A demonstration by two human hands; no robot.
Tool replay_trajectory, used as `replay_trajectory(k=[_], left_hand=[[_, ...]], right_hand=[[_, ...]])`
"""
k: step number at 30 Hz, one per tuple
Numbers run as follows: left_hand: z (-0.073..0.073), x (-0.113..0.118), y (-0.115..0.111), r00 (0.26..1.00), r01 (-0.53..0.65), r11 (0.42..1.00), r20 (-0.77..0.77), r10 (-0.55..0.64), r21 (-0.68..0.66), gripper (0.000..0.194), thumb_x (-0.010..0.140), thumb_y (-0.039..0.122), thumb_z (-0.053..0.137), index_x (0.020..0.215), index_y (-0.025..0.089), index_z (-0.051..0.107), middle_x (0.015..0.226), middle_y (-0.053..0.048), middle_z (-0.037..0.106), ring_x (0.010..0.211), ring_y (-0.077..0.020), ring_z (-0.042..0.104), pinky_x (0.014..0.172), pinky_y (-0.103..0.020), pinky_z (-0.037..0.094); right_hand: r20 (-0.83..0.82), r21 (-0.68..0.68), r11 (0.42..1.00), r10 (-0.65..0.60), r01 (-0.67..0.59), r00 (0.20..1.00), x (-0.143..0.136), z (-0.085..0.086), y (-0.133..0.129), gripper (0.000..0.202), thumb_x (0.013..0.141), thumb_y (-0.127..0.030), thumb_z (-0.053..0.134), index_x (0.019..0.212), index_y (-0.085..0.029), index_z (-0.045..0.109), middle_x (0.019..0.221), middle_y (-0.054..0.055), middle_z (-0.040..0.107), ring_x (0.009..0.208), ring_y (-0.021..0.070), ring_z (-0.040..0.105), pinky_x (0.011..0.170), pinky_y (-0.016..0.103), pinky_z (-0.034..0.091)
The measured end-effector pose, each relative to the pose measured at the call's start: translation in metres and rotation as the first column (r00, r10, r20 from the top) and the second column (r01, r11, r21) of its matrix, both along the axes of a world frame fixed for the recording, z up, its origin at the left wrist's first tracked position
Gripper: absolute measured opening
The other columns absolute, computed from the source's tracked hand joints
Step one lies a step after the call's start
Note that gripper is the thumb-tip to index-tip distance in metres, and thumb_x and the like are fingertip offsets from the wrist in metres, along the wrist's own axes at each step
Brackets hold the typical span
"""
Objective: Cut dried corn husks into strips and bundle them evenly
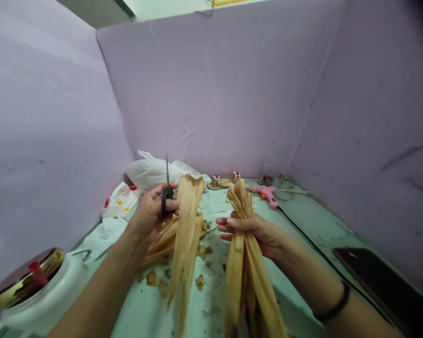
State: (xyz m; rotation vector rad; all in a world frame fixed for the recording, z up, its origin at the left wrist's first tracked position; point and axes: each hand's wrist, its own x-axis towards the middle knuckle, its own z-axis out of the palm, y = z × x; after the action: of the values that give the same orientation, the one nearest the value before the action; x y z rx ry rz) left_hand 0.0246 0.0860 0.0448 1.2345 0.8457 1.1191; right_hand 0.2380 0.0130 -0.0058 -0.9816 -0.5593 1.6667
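Black-handled scissors [167, 199] are in my left hand [151, 206], their blades pointing up. At that hand's fingertips hangs a long, pale yellow dried corn husk [188, 216], its lower end split into strips. My right hand [257, 230] is closed around a gathered bunch of dried corn husks [237, 258]; their bunched ends stick up above the fingers and the long strips hang down. Behind my left hand, more husks [162, 244] lie on the table, partly hidden. Small cut husk scraps [199, 282] are scattered between the hands.
A pink glue gun [268, 195] with a black cord lies at the back right. Near the right edge is a dark phone-like slab [384, 286]. A white pot-like container [45, 295] stands front left. White plastic bags [155, 173] and a small woven craft piece [225, 182] sit along the back.
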Motion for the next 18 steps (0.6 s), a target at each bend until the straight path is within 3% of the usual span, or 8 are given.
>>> replay_trajectory(k=[7,13,16,18], left_hand=[[-0.038,0.023,-0.023,0.996,0.077,0.987,0.054,-0.07,-0.14,0.05,0.05,0.011,0.068,0.097,0.018,0.052,0.059,0.007,0.054,0.043,-0.0061,0.051,0.035,-0.014,0.028],[-0.052,0.036,-0.035,0.982,0.148,0.972,0.144,-0.123,-0.184,0.048,0.05,0.012,0.067,0.095,0.018,0.05,0.058,0.007,0.055,0.045,-0.007,0.051,0.036,-0.015,0.031],[-0.052,0.037,-0.038,0.967,0.173,0.972,0.213,-0.137,-0.161,0.047,0.051,0.011,0.065,0.095,0.018,0.049,0.06,0.007,0.056,0.043,-0.0052,0.048,0.037,-0.015,0.035],[-0.053,0.037,-0.039,0.975,0.157,0.976,0.18,-0.128,-0.153,0.048,0.051,0.01,0.064,0.095,0.017,0.049,0.061,0.006,0.057,0.045,-0.0058,0.05,0.038,-0.015,0.035]], right_hand=[[-0.036,0.047,0.998,-0.05,0.052,0.998,-0.016,-0.006,0.0,0.033,0.046,-0.015,0.082,0.066,-0.015,0.056,0.081,0.009,0.071,0.077,0.0198,0.067,0.072,0.031,0.053],[-0.001,0.078,0.985,-0.152,0.152,0.988,-0.02,-0.009,0.001,0.025,0.052,-0.013,0.078,0.068,-0.013,0.059,0.066,0.002,0.067,0.062,0.0157,0.064,0.069,0.032,0.053],[-0.067,0.023,1.0,-0.016,0.018,0.998,-0.023,-0.009,0.0,0.026,0.054,-0.018,0.076,0.076,-0.013,0.061,0.071,0.006,0.069,0.062,0.0193,0.065,0.064,0.035,0.053],[-0.109,0.012,0.995,0.1,-0.099,0.989,-0.025,-0.008,-0.002,0.033,0.056,-0.021,0.074,0.085,-0.011,0.062,0.074,0.009,0.069,0.062,0.021,0.065,0.063,0.036,0.053]])
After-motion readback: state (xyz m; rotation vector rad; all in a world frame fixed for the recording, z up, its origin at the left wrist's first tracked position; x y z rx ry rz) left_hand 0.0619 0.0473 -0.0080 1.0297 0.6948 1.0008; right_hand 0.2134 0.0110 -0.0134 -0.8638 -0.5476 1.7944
